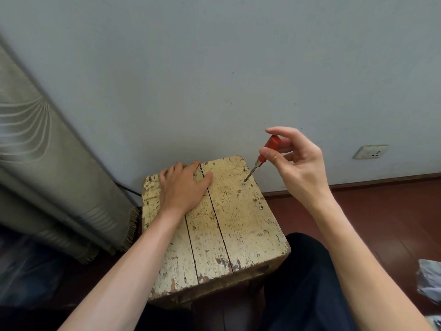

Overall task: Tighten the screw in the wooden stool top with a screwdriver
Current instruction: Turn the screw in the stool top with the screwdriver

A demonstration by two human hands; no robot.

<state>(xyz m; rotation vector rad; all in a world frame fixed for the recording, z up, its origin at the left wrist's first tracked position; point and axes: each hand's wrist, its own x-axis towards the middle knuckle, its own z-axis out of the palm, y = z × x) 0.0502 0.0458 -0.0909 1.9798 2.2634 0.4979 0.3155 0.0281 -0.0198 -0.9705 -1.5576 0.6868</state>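
Note:
A worn, cream-painted wooden stool top [238,223] made of three planks stands against the wall. My left hand [182,185] lies flat on its far left part, fingers spread and reaching the far edge. My right hand [296,163] pinches the red handle of a small screwdriver [262,156] between thumb and fingertips. The metal shaft slants down to the left, and its tip sits on a screw [243,183] near the far right edge of the top.
Two more screw heads [261,207] show along the right plank's edge. A grey curtain [47,163] hangs at the left, with a dark cable behind the stool. A wall socket [370,151] sits low at the right. My dark-trousered leg [303,271] is beside the stool on the red-brown floor.

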